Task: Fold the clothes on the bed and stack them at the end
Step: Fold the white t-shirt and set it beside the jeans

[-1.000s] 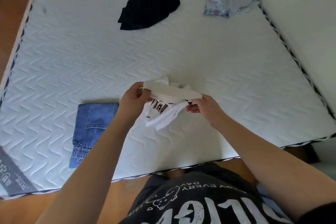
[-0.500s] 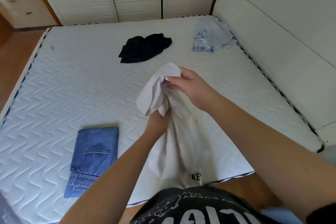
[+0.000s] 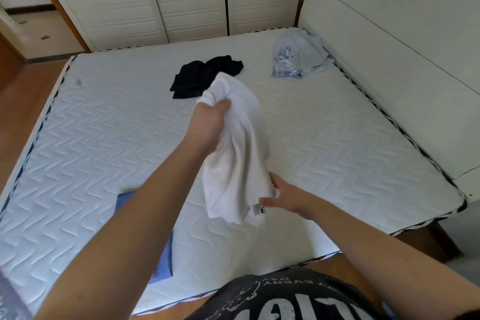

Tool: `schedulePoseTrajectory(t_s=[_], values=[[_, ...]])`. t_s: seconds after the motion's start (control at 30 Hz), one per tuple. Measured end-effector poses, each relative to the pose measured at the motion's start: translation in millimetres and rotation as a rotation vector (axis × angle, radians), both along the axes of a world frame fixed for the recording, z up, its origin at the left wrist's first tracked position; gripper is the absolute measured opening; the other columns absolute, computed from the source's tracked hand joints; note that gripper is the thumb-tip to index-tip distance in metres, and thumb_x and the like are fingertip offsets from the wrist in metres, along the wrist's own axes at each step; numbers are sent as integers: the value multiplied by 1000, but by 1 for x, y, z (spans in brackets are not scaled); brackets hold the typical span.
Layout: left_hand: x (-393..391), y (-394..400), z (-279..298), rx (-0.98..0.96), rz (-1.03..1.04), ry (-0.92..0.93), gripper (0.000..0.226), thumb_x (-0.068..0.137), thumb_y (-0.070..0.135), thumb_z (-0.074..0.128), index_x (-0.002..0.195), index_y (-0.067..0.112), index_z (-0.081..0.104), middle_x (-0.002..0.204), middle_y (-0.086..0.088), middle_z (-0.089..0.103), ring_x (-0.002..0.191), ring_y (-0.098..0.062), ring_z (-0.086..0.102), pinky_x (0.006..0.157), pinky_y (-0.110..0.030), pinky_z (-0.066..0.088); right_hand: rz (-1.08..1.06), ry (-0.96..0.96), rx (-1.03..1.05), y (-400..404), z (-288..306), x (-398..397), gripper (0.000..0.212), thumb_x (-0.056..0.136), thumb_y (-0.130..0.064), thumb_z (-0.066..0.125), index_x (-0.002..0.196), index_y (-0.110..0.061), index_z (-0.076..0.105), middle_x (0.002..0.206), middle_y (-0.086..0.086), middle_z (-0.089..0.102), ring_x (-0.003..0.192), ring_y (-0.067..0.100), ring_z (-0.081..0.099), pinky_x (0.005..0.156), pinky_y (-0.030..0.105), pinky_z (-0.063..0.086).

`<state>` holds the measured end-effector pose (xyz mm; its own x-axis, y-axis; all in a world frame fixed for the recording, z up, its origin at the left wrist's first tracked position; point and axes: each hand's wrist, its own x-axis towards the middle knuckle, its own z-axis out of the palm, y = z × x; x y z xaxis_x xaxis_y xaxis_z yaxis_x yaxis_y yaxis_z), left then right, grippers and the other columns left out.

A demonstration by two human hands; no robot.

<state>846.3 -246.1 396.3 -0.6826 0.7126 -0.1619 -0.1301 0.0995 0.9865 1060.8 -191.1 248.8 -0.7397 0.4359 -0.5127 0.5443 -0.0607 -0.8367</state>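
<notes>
The left hand (image 3: pixel 211 125) is raised over the bed (image 3: pixel 337 138), its fingers (image 3: pixel 220 106) curled tight around a bunched top edge of the white T-shirt (image 3: pixel 239 153), which hangs from that grip in loose vertical folds clear of the mattress. The right hand (image 3: pixel 284 196) sits lower, at the shirt's bottom hem beside a bit of black print; its fingers are nearly straight and touch the cloth, but whether they pinch it I cannot tell.

The folded blue jeans (image 3: pixel 163 262) lie flat near the foot edge, partly hidden by the left forearm. 2 more garments wait far up the bed: a crumpled black garment (image 3: pixel 205 75) and, well apart to its right, a pale blue shirt (image 3: pixel 298 58).

The step in hand looks like opening out the T-shirt before folding. Next, it probably needs a hold on 2 matching corners so it can be spread flat on the mattress, then folded and stacked on the jeans.
</notes>
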Motion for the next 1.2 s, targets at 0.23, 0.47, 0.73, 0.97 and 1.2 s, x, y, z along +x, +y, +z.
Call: schedulePoseTrajectory(t_s=[0.23, 0.47, 0.73, 0.97, 1.2], values=[[-7, 22, 73, 134, 0, -39, 22, 92, 22, 63, 113, 20, 57, 107, -4, 70, 96, -20, 70, 83, -37, 58, -422, 149, 17, 2, 24, -33, 51, 86, -51, 68, 123, -17, 62, 102, -4, 73, 86, 8, 71, 72, 27, 57], [-11, 32, 57, 19, -147, -51, 38, 91, 41, 66, 116, 12, 61, 117, -11, 69, 109, -29, 66, 94, -42, 55, -623, 402, -311, 20, 78, -49, 32, 98, -37, 56, 119, -14, 63, 109, 2, 74, 98, 16, 71, 74, 28, 57], [25, -14, -31, 36, -370, 518, 69, 93, 58, 52, 153, 32, 28, 155, 16, 35, 141, -4, 33, 113, -28, 28, -742, 529, -333, 49, 146, -76, 35, 101, -32, 52, 125, -7, 55, 120, 15, 67, 108, 28, 66, 98, 45, 51], [48, -50, -108, -218, -226, 764, 133, 55, 90, 61, 152, 43, -17, 165, 7, -4, 151, -15, 0, 115, -60, 25, -782, 447, -357, 38, 147, -92, 49, 102, -23, 51, 144, -2, 37, 123, 18, 64, 104, 29, 66, 80, 40, 57], [35, -30, -121, -251, -59, 825, 107, 77, 58, 67, 155, 42, -4, 163, -4, 12, 148, -28, 20, 112, -53, 30, -703, 591, -539, 32, 160, -100, 45, 103, -10, 44, 144, 4, 33, 131, 29, 56, 118, 39, 59, 81, 47, 55]])
